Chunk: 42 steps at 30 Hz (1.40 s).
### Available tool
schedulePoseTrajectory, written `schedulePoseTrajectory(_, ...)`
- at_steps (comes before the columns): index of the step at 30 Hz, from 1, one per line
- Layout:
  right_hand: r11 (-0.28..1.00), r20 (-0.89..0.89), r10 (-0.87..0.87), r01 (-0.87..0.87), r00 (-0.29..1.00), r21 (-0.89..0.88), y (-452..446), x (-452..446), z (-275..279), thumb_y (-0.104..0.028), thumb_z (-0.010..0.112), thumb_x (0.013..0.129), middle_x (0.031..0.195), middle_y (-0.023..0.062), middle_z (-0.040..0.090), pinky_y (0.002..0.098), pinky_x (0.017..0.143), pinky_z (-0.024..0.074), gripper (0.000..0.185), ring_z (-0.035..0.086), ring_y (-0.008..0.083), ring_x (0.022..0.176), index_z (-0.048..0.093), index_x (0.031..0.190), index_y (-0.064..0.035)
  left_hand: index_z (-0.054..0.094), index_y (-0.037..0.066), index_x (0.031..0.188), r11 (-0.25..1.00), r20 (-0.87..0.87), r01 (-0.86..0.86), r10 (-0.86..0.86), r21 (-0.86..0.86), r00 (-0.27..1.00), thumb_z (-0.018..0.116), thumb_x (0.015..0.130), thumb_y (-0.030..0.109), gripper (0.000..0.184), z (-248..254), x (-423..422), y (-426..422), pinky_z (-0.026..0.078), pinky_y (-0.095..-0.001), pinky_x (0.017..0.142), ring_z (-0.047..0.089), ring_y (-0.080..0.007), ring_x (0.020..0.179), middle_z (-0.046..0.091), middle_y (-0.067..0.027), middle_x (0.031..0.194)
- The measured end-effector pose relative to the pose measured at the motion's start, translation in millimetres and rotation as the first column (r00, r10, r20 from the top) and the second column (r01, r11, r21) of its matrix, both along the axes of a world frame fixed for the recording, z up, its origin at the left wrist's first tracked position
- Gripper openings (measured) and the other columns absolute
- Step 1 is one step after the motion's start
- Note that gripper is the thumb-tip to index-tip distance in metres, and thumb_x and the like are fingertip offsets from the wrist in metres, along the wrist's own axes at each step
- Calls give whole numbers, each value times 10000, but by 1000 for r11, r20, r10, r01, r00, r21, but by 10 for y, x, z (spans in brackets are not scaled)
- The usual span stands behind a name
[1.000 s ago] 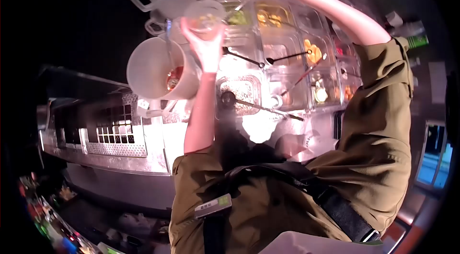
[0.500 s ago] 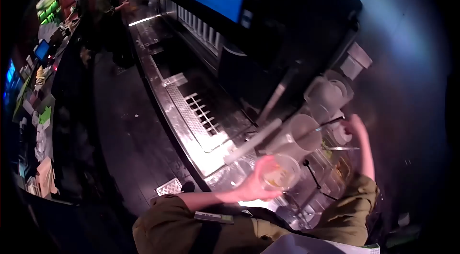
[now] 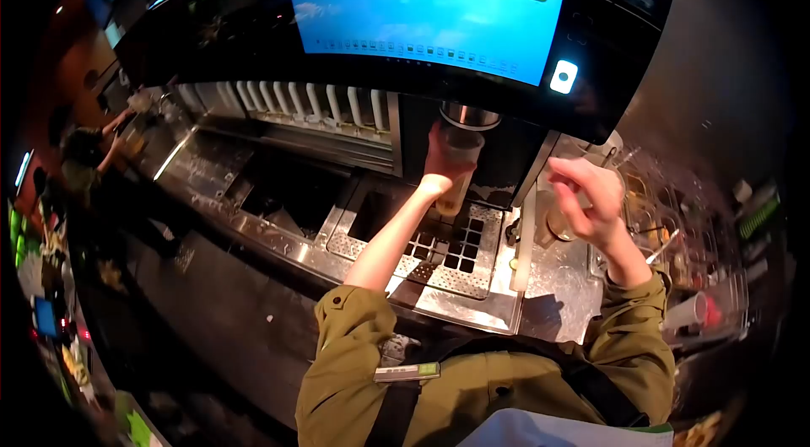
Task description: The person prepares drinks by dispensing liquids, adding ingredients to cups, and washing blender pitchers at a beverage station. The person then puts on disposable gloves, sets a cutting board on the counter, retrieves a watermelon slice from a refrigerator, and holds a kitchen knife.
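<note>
My left hand [image 3: 440, 164] is wrapped round a clear plastic cup [image 3: 461, 164] with some amber-brown contents near its bottom. The cup stands upright just below the round metal dispenser nozzle [image 3: 470, 115], above the perforated drip grate [image 3: 447, 253]. To the right, my right hand [image 3: 593, 198] is raised in the air, its fingers curled in, and I see nothing in them. Below and behind it, a round container [image 3: 560, 223] on the metal counter is partly covered by the hand.
Above the nozzle is a lit blue touchscreen [image 3: 430, 4] on a black machine. Clear bins [image 3: 717, 299] and containers line the right side. A row of white tubes [image 3: 312, 101] runs along the back left. Another person [image 3: 84, 160] stands at the counter's far left.
My view has turned right toward the machine. My left hand has carried the cup from the container area to under the nozzle. My right hand has come away from the containers on the right.
</note>
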State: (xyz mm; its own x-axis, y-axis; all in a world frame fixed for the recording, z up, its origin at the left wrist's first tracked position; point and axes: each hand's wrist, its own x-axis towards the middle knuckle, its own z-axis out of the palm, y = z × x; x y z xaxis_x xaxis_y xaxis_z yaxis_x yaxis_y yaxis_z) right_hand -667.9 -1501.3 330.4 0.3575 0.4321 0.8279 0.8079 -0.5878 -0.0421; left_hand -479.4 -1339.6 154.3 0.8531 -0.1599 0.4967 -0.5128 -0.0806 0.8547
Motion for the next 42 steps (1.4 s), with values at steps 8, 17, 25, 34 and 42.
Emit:
schedulePoseTrajectory(8, 976, 125, -205, 212, 971, -44, 952, 528, -58, -34, 598, 683, 706, 99, 585, 284, 508, 456, 393, 572, 207, 577, 529, 1069, -9, 289, 50, 1126, 343, 127, 691, -837, -636, 532, 742, 611, 159, 694, 3, 475, -214, 409, -353, 829, 487, -217, 967, 473, -115, 1071)
schedulePoseTrajectory(17, 923, 168, -370, 382, 914, -48, 1493, 995, 5, -180, 620, 715, 473, 39, 503, 275, 379, 380, 473, 478, 163, 369, 498, 1151, -42, 288, 49, 1125, 683, 40, 589, -638, -432, 769, 746, 607, 155, 700, 66, 423, -54, 404, -351, 834, 481, -216, 972, 470, -114, 1075)
schedulePoseTrajectory(25, 880, 164, -433, 455, 886, -139, 1737, 1105, 21, -239, 561, 749, 440, 36, 488, 289, 351, 361, 479, 463, 170, 342, 480, 1137, 30, 287, 48, 1124, 835, 50, 476, -482, -274, 875, 750, 602, 152, 705, 115, 376, 53, 399, -349, 839, 476, -215, 976, 466, -113, 1078)
schedulePoseTrajectory(34, 848, 137, -524, 530, 841, -11, 1724, 1036, -86, -255, 593, 740, 395, 24, 450, 280, 355, 369, 577, 451, 162, 322, 411, 1211, 25, 286, 47, 1123, 866, 72, 450, -446, -218, 892, 754, 598, 148, 711, 183, 390, 94, 394, -347, 844, 471, -214, 981, 463, -113, 1081)
schedulePoseTrajectory(42, 825, 161, -562, 564, 811, 37, 1646, 1003, -113, -248, 612, 725, 403, 6, 469, 264, 359, 373, 586, 452, 146, 320, 419, 1210, 17, 285, 47, 1123, 877, 79, 438, -431, -199, 899, 757, 593, 145, 716, 196, 378, 122, 390, -345, 848, 466, -213, 986, 459, -112, 1084)
